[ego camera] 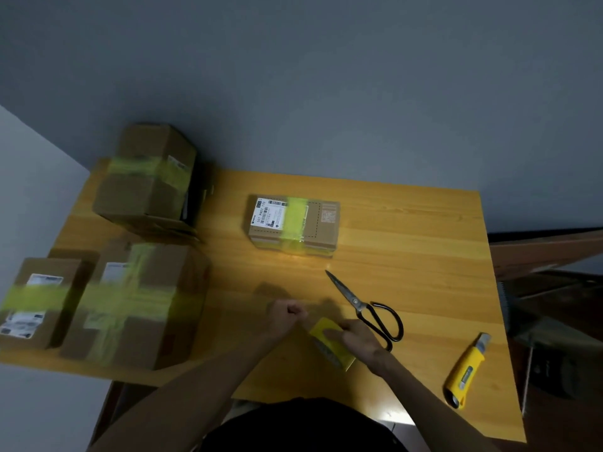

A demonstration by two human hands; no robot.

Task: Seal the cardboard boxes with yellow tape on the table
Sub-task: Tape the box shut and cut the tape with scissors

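- Dark clothing fills the bottom edge of the frame, with both bare forearms reaching up from it over the table [408, 249].
- Right hand [355, 340], lower centre, curls its fingers round the yellow tape roll [321, 326] and holds it just above the tabletop.
- Left hand [287, 316] is just left of the roll with its fingers curled tight. I cannot tell whether they pinch a tape end.
- Scissors [368, 308] lie closed just right of the hands.
- Yellow utility knife [466, 370] lies at lower right.
- Small taped box [293, 223] sits at centre.
- Three more taped boxes, blurred, are on the left: one at the upper left [146, 181], a large one [137, 305] and one at the far left [36, 298].
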